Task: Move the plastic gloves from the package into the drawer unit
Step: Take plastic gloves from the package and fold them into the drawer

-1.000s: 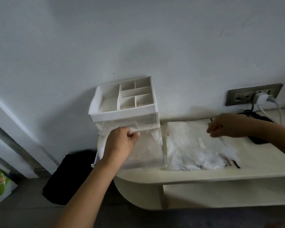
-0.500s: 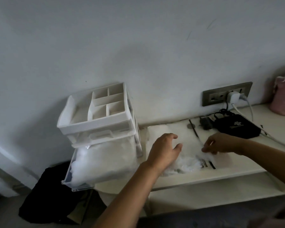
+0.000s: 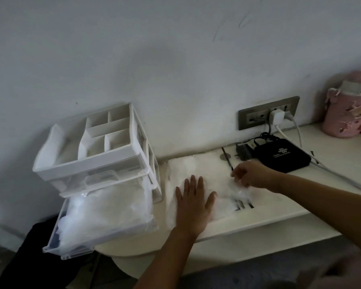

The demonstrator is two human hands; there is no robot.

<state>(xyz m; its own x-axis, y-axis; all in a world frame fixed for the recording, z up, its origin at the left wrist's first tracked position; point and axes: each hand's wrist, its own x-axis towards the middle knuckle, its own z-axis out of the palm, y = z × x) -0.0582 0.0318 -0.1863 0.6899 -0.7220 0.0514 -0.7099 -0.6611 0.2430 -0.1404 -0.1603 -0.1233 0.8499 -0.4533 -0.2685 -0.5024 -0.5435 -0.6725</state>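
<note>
Pressing flat with straight fingers, the left grip (image 3: 193,205) holds down the package (image 3: 188,165), a clear bag lying on the worktop (image 3: 290,207). Just right of it the right grip (image 3: 250,175) is narrow, its fingers curled and pinched on thin white film at the bag's right end. This looks to be a bunch of gloves (image 3: 236,193) being drawn out, though the blur keeps me from telling glove film from bag film. Well to the left of the left grip stands the drawer unit (image 3: 88,166). Its bottom drawer (image 3: 56,243) is pulled out and heaped to the rim with crumpled white plastic, apart from both grips. By my reading the job is well past halfway: most of the load sits in the drawer, and the bag under the left grip lies nearly flat, with only a small wad between the two grips. What is left, I judge, is to carry that wad across and drop it in the drawer. Beyond the right grip sit a black box (image 3: 281,156) and a wall socket (image 3: 252,118), with a pink pot (image 3: 346,113) further right
</note>
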